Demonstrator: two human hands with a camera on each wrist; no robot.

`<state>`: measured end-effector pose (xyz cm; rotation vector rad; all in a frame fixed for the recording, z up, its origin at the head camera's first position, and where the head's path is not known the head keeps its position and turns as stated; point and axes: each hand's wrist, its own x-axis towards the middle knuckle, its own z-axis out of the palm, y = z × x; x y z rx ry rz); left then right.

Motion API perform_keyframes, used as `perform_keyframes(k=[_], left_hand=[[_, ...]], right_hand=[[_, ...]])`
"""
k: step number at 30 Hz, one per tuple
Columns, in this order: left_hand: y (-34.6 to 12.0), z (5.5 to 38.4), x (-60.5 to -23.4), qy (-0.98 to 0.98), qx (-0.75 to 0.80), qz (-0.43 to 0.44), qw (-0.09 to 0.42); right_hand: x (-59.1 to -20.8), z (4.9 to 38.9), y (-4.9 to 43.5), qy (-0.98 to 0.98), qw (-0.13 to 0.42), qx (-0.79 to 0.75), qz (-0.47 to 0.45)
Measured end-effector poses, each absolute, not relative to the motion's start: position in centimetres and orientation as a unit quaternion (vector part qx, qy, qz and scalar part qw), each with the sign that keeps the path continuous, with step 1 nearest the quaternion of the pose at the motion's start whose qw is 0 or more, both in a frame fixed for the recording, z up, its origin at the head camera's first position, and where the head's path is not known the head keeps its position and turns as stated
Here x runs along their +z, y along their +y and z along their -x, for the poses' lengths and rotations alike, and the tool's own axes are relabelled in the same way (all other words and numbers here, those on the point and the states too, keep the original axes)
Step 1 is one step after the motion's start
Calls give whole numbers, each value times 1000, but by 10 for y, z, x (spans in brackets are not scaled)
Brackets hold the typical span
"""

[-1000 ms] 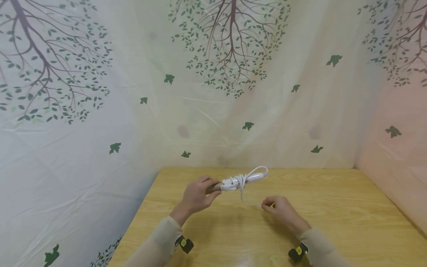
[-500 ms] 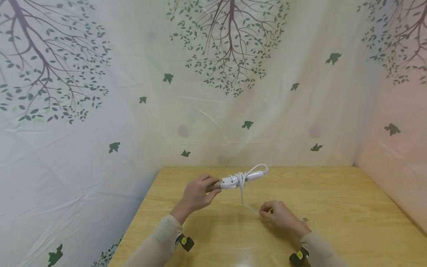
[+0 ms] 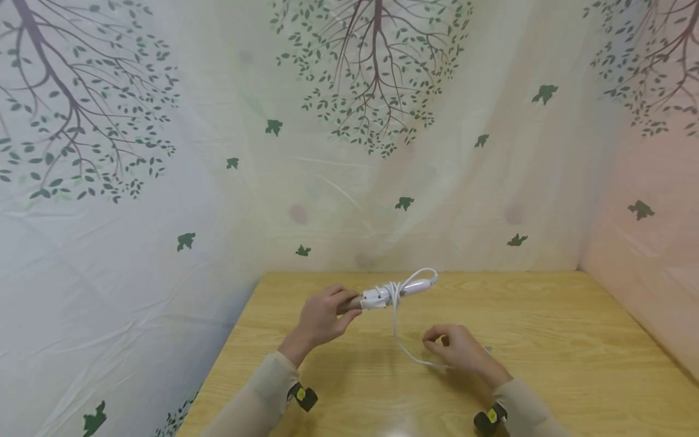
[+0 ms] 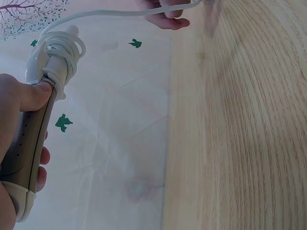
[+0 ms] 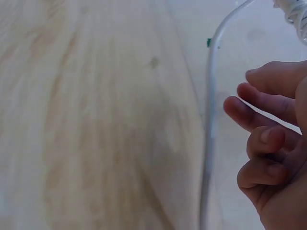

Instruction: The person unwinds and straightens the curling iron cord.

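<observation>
My left hand (image 3: 322, 315) holds a hair straightener (image 3: 420, 287) by its brown end, above the table. In the left wrist view, the thumb lies along the straightener's brown casing (image 4: 26, 134) and fingertips show on its far side. White cord (image 4: 62, 50) is wound in several turns round the white part. A loose length of cord (image 3: 403, 349) hangs from the turns and runs under my right hand (image 3: 461, 351). In the right wrist view, the right fingers (image 5: 249, 112) are loosely bent beside the cord (image 5: 209, 120), with a gap between them and it.
The wood-grain table (image 3: 546, 340) reaches back to a pale cloth backdrop (image 3: 349, 200) printed with trees and leaves. Cloth also hangs along the left and right sides. The plug end (image 3: 488, 349) of the cord shows just behind the right wrist.
The right hand drew the cord down, then let go of it. The loose length now hangs lower and passes below that hand. The left hand and straightener have stayed almost still.
</observation>
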<state>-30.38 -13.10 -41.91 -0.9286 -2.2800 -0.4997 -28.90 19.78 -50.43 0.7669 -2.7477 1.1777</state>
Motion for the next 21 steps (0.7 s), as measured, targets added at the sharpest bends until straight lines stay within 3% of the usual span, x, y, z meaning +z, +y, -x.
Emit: perform_keyframes(k=[12, 21], left_hand=[[-130, 301, -418, -865, -181, 347, 313], [-129, 301, -417, -869, -181, 344, 307]], right_hand=[[-479, 277, 170, -835, 123, 476, -249], [-457, 259, 147, -805, 124, 509, -278]])
